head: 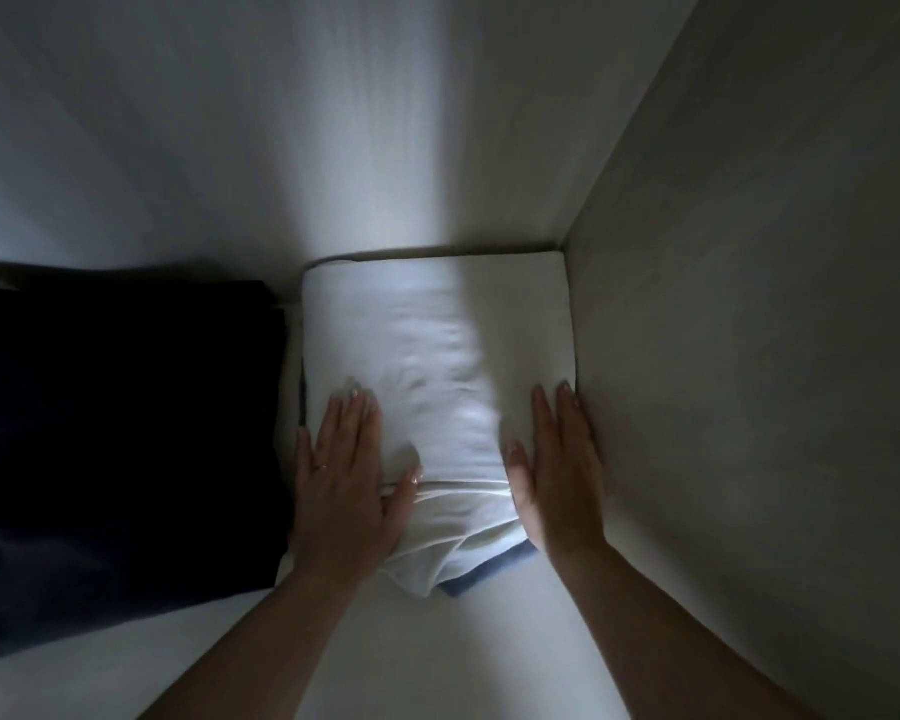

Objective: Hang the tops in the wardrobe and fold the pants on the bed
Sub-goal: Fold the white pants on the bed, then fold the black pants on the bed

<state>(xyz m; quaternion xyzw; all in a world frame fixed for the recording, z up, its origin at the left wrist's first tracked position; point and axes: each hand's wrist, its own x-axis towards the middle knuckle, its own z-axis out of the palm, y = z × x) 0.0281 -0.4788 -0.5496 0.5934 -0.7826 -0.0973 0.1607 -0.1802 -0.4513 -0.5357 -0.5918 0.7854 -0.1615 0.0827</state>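
A folded white garment [437, 356] lies on a white shelf [437, 641] inside a dim wardrobe compartment, pushed into the back right corner. A blue garment edge [494, 569] peeks out from under its near side. My left hand [349, 475] lies flat with straight fingers on the white fold's left side. Flat along the fold's right edge, close to the side wall, rests my right hand [562, 470]. Neither hand grips anything.
A stack of dark navy folded clothing [120, 459] fills the shelf's left part, touching my left hand's side. The wardrobe's back wall [333, 148] rises behind, and the right side wall [749, 356] stands close to my right hand.
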